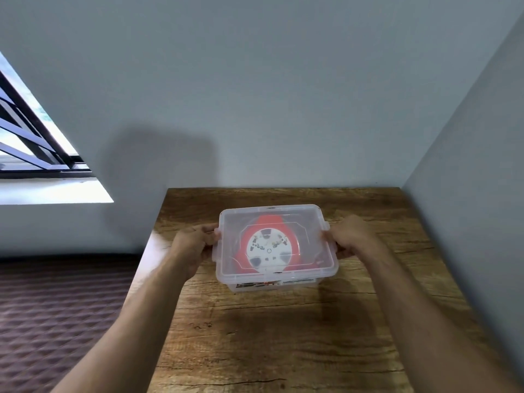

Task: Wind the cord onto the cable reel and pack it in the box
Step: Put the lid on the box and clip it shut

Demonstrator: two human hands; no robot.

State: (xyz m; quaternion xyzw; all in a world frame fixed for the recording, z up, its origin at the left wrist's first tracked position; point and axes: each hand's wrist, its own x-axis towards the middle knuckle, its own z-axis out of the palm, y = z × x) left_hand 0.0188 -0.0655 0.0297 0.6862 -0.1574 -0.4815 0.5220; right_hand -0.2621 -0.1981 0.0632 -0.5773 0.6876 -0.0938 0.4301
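Note:
A clear plastic box (323,268) with its lid on stands on the wooden table. Through the lid I see the red cable reel (270,246) lying flat inside, its white round face up. No loose cord shows outside the box. My left hand (195,245) grips the box's left side at the latch, fingers curled under the lid's edge. On the opposite side, my right hand (350,236) holds the right latch the same way.
The wooden table (283,336) fits into a corner, with grey walls behind it and along its right side. Left of the table lies a dark patterned floor (56,307). A barred window (31,137) is at the far left.

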